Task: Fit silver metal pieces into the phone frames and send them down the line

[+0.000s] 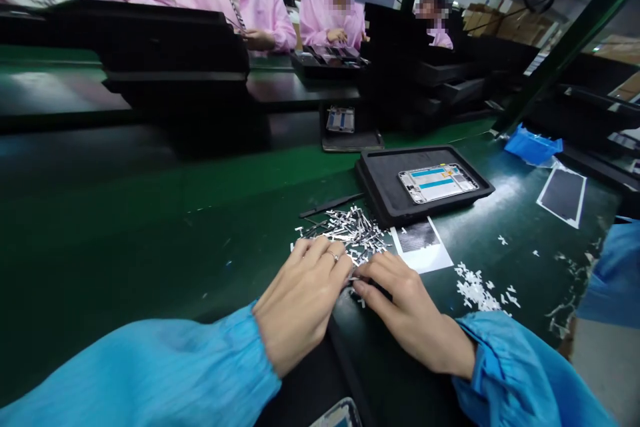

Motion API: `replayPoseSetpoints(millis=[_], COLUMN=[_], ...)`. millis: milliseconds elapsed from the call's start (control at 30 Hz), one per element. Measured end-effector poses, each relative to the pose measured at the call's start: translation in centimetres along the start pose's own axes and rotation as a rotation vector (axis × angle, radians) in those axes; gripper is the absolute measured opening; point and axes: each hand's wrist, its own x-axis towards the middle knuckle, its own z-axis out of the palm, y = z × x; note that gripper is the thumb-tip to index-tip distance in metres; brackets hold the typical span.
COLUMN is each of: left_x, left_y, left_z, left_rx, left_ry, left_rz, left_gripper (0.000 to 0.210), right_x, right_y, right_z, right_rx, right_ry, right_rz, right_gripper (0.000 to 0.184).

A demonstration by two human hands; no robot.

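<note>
My left hand (310,280) and my right hand (400,297) meet fingertip to fingertip low over the green bench. Between them shows a pale sliver, seemingly a small strip, pinched by my right thumb and forefinger. The left fingers are curled and closed, their tips partly hidden; what they grip cannot be made out. Just beyond the fingers lies a loose pile of small dark strips with white T-shaped ends (355,227). A ring is on my left hand. Beside my right sleeve, small white pieces (477,288) are heaped on the bench.
Beyond the pile, a black tray (383,197) holds a phone frame (440,183) with blue strips. A dark thin tool (330,205) and a printed sheet (425,257) lie nearby. Another phone frame (340,417) is at the bottom edge. Co-workers in pink sit across the bench.
</note>
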Motion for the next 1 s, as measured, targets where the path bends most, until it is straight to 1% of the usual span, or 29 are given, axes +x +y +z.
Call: replayPoseSetpoints(millis=[67, 133, 267, 367, 433, 567, 633, 733, 767, 833, 933, 1000], left_x=[-0.1, -0.4, -1.1, -1.4, -1.4, -1.2, -1.3, -1.5, -1.6, -1.8, -2.2, -2.4], left_y=[0.3, 0.1, -1.0, -1.7, -1.4, 0.3, 1.1, 1.7, 1.7, 1.8, 2.1, 2.4], left_z=[-0.1, -0.2, -0.7, -1.1, -1.3, -2.2, -2.6, -3.2, -3.3, -3.6, -3.8, -3.8], left_rx=[-0.049, -0.112, -0.294, -0.515, -0.666, -0.892, -1.011, -1.13, -1.131, -1.083, -0.892, -0.765], left_ry=[0.022, 0.062, 0.186, 0.203, 0.188, 0.185, 0.212, 0.257, 0.251, 0.231, 0.134, 0.067], left_rz=[0.004, -0.041, -0.263, -0.381, -0.4, -0.386, -0.362, -0.35, -0.365, -0.391, -0.423, -0.442], left_gripper=[0.029, 0.027, 0.022, 0.024, 0.025, 0.027, 0.022, 0.015, 0.015, 0.016, 0.019, 0.02], right_x=[0.2, 0.2, 0.0, -0.3, -0.3, -0.1, -0.1, -0.2, -0.3, -0.6, -0.9, -1.1], right_y=[0.0, 0.0, -0.5, -1.1, -1.5, -1.9, -2.0, -2.2, -2.3, -2.4, -2.4, -2.5], right_z=[-0.1, -0.3, -1.0, -1.5, -1.6, -1.2, -1.0, -0.6, -0.6, -0.6, -0.9, -1.0], right_rx=[0.083, 0.15, 0.268, 0.455, 0.625, 0.92, 1.007, 1.06, 1.053, 0.999, 0.893, 0.835], right_ry=[-0.018, -0.004, 0.122, 0.155, 0.123, 0.02, -0.033, -0.113, -0.125, -0.101, -0.012, -0.018], right_rz=[0.032, 0.064, 0.153, 0.246, 0.307, 0.371, 0.373, 0.366, 0.364, 0.354, 0.324, 0.281], right_gripper=[0.012, 0.015, 0.018, 0.018, 0.018, 0.017, 0.016, 0.017, 0.018, 0.016, 0.012, 0.013])
